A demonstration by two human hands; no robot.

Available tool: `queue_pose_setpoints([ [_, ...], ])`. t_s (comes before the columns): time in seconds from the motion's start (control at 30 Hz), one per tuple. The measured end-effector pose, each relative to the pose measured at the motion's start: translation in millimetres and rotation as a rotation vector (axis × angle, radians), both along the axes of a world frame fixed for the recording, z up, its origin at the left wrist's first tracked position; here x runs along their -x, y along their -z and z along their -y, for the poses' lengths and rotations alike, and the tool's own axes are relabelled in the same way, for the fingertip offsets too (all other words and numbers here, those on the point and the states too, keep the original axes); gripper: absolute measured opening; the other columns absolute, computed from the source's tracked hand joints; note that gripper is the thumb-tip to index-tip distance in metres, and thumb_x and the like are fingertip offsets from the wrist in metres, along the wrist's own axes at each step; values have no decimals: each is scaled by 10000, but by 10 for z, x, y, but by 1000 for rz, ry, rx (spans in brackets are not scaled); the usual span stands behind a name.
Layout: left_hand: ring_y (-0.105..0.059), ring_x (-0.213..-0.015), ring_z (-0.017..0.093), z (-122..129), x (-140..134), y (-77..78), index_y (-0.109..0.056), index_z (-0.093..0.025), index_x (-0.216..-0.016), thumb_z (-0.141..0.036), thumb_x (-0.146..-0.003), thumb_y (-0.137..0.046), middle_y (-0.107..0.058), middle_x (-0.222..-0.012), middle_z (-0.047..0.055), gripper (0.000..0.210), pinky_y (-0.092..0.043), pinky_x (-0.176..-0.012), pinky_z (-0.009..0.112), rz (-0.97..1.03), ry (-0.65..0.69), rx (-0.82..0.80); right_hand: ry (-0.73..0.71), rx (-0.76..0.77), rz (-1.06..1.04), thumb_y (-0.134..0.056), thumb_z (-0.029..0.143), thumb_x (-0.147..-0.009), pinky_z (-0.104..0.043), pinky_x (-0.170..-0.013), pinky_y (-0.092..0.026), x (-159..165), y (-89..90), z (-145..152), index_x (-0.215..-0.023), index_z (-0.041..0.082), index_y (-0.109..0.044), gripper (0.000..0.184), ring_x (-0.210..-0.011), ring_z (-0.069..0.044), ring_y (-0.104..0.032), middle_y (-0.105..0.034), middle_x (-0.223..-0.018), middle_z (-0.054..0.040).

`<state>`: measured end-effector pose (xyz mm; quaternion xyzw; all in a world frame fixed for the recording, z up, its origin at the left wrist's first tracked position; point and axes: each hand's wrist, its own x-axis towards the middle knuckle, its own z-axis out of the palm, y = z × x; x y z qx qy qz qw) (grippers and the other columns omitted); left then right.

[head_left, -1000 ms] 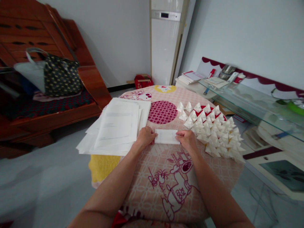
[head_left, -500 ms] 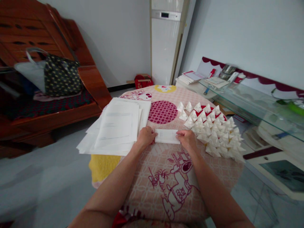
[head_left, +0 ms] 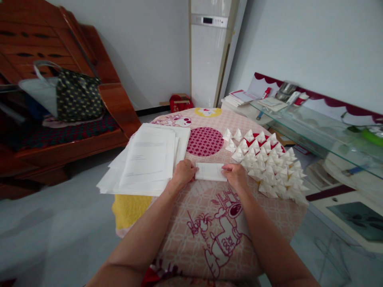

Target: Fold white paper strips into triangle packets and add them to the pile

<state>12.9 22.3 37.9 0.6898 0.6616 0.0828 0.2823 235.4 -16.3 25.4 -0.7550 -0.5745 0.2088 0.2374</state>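
Note:
A white sheet of paper (head_left: pixel 211 172), folded into a narrow rectangle, lies across the middle of the table in front of me. My left hand (head_left: pixel 184 171) grips its left end, thumb and fingers closed. At the right end my right hand (head_left: pixel 235 173) pinches the paper the same way. Faint print shows on its surface. Left of my left hand is a loose stack of white printed sheets (head_left: pixel 151 153). Beyond my right hand stand several rows of small pointed folded-paper pieces (head_left: pixel 266 161).
A patterned pink cloth (head_left: pixel 206 223) covers the table. Close on the right stands a glass-topped cabinet (head_left: pixel 323 127) with cups and papers. To the left is a wooden bench (head_left: pixel 116 103) holding a dark patterned bag (head_left: pixel 77 95). A tall white air conditioner (head_left: pixel 206 59) stands behind.

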Motion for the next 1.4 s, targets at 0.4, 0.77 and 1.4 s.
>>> queue_pose_setpoints([
  [0.4,-718,-791,215,-18,-2,40,-756,-144,-858,-317,-959,-600,-724,-677,88,254,-515,-782,266,-61,31,-31,-18,26,42,-687,178,-839,-263,-871,-542,41,-67,17,-1050,215,-837,261,-931,-202,-766,-829,-989,-63],
  [0.77,-677,-982,239,19,-9,73,-678,-180,-1015,-118,-868,-623,-711,-1059,100,169,-520,-875,335,-68,159,-345,-31,68,186,-691,212,-868,-267,-885,-527,108,-136,29,-1093,236,-836,268,-982,-217,-761,-825,-1023,-77],
  [1.4,-697,-998,186,-130,81,42,-794,-182,-988,-241,-995,-505,-781,-1062,72,295,-506,-970,288,256,413,-225,-65,61,209,-691,254,-892,-281,-870,-521,59,-107,21,-1107,241,-829,256,-973,-221,-754,-823,-1035,-76],
])
